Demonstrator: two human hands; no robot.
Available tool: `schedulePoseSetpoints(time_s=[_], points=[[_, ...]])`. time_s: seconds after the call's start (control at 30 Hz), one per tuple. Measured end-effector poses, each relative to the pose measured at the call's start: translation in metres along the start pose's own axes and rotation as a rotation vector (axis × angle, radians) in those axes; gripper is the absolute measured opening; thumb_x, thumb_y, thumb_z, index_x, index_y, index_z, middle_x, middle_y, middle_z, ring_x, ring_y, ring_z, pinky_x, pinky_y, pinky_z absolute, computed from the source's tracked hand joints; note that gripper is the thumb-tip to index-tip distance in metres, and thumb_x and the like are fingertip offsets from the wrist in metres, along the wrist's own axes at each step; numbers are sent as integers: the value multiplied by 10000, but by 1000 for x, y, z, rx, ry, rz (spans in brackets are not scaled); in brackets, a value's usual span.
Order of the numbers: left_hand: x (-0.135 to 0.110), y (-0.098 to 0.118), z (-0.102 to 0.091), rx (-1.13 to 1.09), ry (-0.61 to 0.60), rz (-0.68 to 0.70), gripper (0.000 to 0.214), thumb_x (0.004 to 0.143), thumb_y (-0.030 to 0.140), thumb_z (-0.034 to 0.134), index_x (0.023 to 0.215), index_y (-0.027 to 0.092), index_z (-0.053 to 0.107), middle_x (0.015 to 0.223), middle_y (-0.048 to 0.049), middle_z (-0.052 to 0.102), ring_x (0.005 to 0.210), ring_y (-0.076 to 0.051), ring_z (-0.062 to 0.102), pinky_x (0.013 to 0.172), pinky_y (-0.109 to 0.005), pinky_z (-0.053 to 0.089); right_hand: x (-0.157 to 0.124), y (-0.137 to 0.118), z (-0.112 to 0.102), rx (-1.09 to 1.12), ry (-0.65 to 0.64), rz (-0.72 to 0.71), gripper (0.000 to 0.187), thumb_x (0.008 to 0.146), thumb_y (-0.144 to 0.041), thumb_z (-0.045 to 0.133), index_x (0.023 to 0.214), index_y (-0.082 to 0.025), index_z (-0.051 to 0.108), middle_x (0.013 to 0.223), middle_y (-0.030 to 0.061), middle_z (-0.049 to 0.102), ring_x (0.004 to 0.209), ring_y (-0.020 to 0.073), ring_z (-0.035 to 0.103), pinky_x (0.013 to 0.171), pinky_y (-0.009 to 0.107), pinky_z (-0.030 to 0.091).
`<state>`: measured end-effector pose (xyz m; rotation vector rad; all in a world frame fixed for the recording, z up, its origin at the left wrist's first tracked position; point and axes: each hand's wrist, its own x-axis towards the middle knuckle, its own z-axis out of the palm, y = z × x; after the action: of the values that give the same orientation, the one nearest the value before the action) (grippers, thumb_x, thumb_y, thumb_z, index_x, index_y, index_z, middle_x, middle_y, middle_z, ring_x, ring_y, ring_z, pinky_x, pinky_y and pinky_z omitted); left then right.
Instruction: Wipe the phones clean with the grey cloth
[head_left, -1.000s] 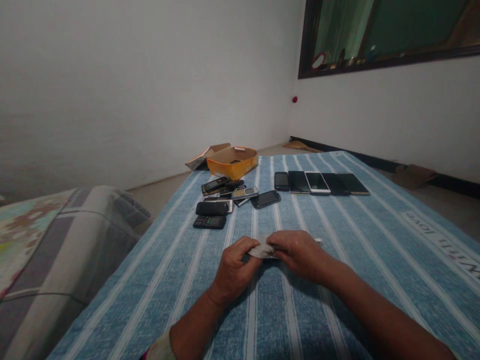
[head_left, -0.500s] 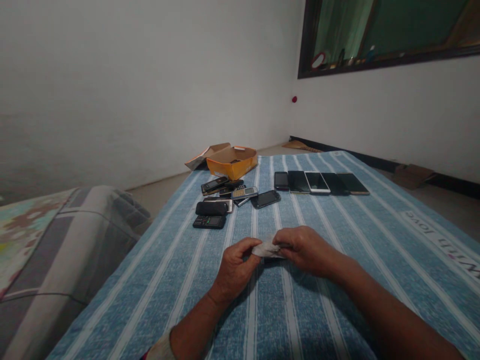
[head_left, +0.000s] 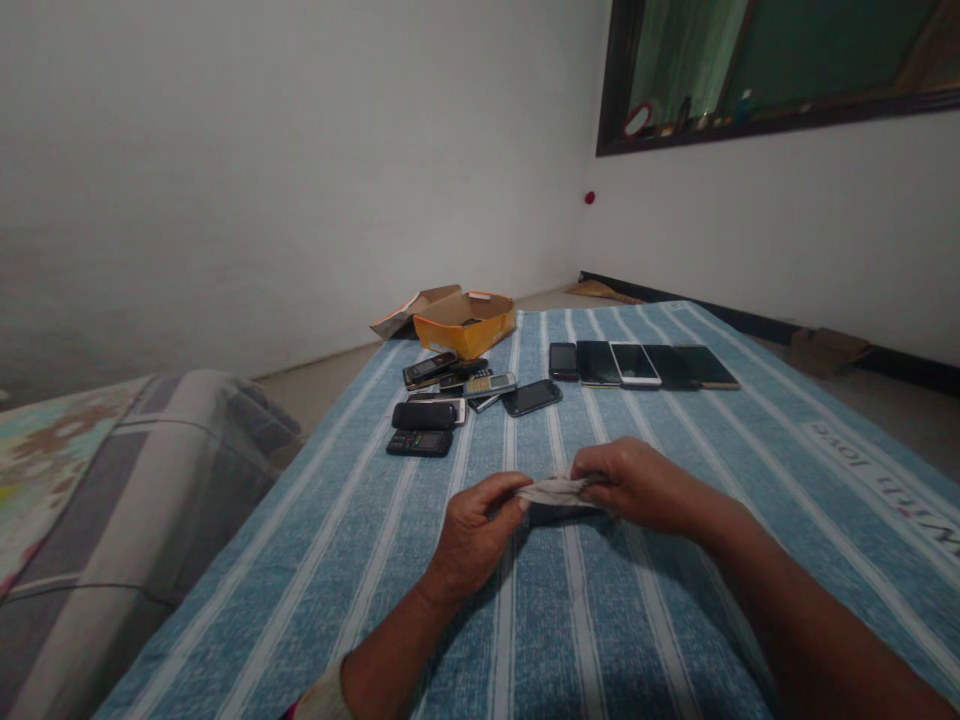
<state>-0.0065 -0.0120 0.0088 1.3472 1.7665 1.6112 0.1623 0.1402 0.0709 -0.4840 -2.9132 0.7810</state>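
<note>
A crumpled whitish cloth [head_left: 556,491] stretches between my two hands above the striped table cover. My left hand [head_left: 476,530] pinches its left end between thumb and fingers. My right hand [head_left: 637,485] is closed on the right end, palm down, fingertips partly hidden. Just under the cloth is a dark, flat thing [head_left: 559,515], partly covered; I cannot tell its kind or whether a hand also grips it. Beyond my hands lie a black keypad phone [head_left: 418,443] and a dark phone [head_left: 532,397].
Several phones form a loose pile at the left, including a silver keypad phone [head_left: 490,385]. Behind them stands an open orange box [head_left: 465,335]. A row of phones lies at the right, with a white phone [head_left: 635,365] in it. A covered piece of furniture [head_left: 150,500] is left.
My right hand has moved a little right and up, drawing the cloth out longer. More of the dark thing beneath it now shows. My left hand has barely moved.
</note>
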Motion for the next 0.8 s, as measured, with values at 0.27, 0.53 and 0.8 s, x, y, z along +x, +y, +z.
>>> schedulePoseSetpoints(time_s=[0.27, 0.53, 0.8], points=[[0, 2, 0, 21, 7, -2, 164, 799, 246, 664, 880, 165, 781, 833, -56, 786, 783, -209, 724, 753, -324, 580, -8, 9, -16, -5, -34, 72, 145, 821, -98, 611, 888, -181, 710, 821, 26, 715, 747, 158, 632, 655, 242, 373], [0, -1, -1, 66, -1, 36, 161, 828, 263, 646, 835, 173, 779, 783, -44, 772, 742, -194, 708, 712, -303, 564, -14, 20, -30, 21, -78, 162, 141, 803, -115, 606, 866, -180, 715, 806, 27, 705, 744, 164, 628, 662, 254, 398], [0, 1, 0, 77, 1, 32, 155, 822, 254, 643, 829, 174, 776, 777, -41, 769, 731, -191, 705, 705, -302, 560, -20, 32, -39, 88, -106, 232, 126, 798, -145, 608, 863, -178, 711, 796, 20, 686, 737, 169, 627, 655, 261, 412]])
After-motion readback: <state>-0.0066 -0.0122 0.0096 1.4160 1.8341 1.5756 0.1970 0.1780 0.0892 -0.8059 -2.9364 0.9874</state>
